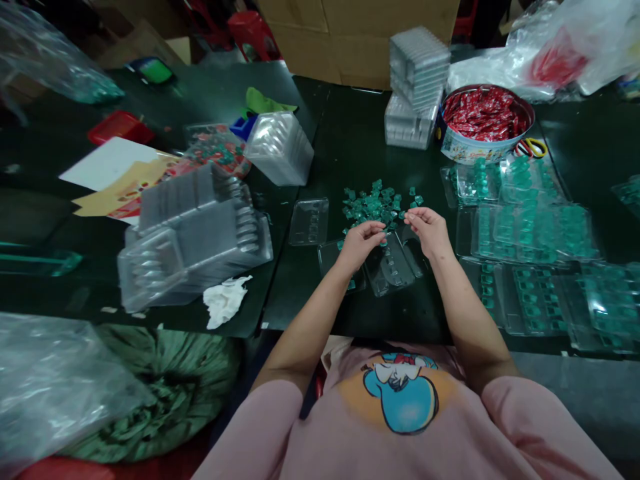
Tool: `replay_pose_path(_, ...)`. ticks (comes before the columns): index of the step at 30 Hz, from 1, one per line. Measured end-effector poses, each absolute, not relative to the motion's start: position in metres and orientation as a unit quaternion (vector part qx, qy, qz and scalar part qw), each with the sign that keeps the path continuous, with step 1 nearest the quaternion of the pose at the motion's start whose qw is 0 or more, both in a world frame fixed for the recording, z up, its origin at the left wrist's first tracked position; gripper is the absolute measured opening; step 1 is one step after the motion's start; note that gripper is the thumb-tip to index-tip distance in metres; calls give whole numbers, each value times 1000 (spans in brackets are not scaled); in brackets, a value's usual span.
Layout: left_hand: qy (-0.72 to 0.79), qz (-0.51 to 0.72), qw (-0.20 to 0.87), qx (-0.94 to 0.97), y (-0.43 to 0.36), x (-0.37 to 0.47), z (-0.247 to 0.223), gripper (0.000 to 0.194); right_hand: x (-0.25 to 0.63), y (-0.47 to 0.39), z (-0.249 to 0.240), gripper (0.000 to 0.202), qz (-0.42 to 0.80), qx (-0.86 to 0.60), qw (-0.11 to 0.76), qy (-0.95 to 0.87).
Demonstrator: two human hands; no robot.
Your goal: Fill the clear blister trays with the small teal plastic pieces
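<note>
Both hands sit at the near edge of the green pieces pile (376, 202) on the table (350, 140): left hand (361, 242) curled, fingertips pinched, likely on a piece but too small to tell; right hand (427, 230) loosely curled over pile edge. An empty clear blister tray (390, 270) lies right below the hands for easy reach; filled trays (530, 230) are spread to the right, and a tin bowl (470, 152) holds red packets.

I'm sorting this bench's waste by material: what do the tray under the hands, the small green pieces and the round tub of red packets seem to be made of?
Tray: thin clear plastic, glossy; the dark table shows through it and it has moulded pockets.
Green pieces: probably translucent plastic, with a slight sheen; too small to be sure.
Round tub: looks like metal, with a shiny rim and a printed side.
</note>
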State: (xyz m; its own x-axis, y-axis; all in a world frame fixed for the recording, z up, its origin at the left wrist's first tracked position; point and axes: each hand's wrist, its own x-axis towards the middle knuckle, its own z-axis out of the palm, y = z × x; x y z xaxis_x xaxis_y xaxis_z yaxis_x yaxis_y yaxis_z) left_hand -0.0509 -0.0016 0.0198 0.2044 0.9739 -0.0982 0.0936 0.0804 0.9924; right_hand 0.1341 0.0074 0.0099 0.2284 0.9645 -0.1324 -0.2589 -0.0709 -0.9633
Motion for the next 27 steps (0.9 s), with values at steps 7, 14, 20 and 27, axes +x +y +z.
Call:
replay_pose_path(7,500,284,357,736,-13,-60,18,15,160,-7,2,15,458,-555,488,-494)
replay_pose_path(14,448,253,243,823,-17,-55,2,20,158,-17,5,19,250,-626,195,-713)
replay_pose_path(20,424,235,219,847,-12,-57,-7,17,141,-17,11,15,175,-633,34,-753)
replay_pose_path(27,416,233,258,840,-13,-61,-1,24,134,-20,4,26,98,-621,20,-777)
